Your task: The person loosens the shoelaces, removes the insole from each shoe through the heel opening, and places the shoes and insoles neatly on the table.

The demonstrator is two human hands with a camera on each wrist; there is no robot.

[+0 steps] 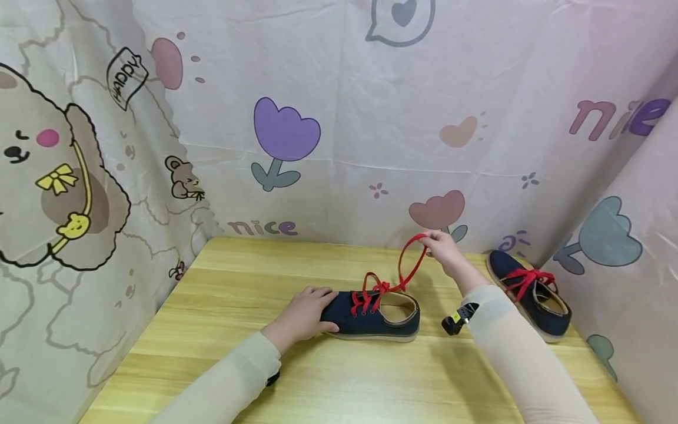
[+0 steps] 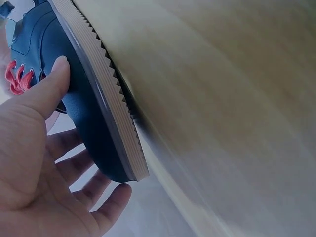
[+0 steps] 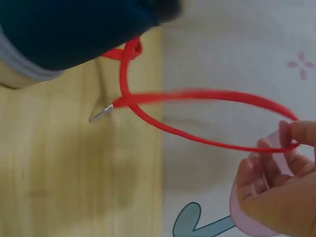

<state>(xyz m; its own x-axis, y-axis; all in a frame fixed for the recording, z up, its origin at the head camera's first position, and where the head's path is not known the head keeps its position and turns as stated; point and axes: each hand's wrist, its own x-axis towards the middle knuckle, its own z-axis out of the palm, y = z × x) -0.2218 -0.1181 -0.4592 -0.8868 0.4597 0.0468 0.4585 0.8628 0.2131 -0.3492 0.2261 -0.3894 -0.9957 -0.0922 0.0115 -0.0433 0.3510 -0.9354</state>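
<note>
A navy shoe [image 1: 346,315] lies sole-down on the wooden table, its toe pointing left. Around the toe my left hand [image 1: 305,315] grips, thumb on the near side and fingers over the far side; in the left wrist view the thumb [image 2: 58,81] presses the dark upper beside the pale ridged sole [image 2: 106,74]. My right hand [image 1: 442,250], raised behind the heel, pinches a loop of red shoelace [image 1: 401,259]. That lace runs up from the shoe's eyelets. In the right wrist view the lace's silvery tip [image 3: 101,113] hangs free near the crossing of the loop.
A second navy shoe [image 1: 553,321] with red laces tied in a bow stands at the table's right edge. Printed curtains [image 1: 339,147] enclose the wooden table [image 1: 228,282] at the back and both sides. A small black camera [image 1: 457,321] hangs under my right sleeve.
</note>
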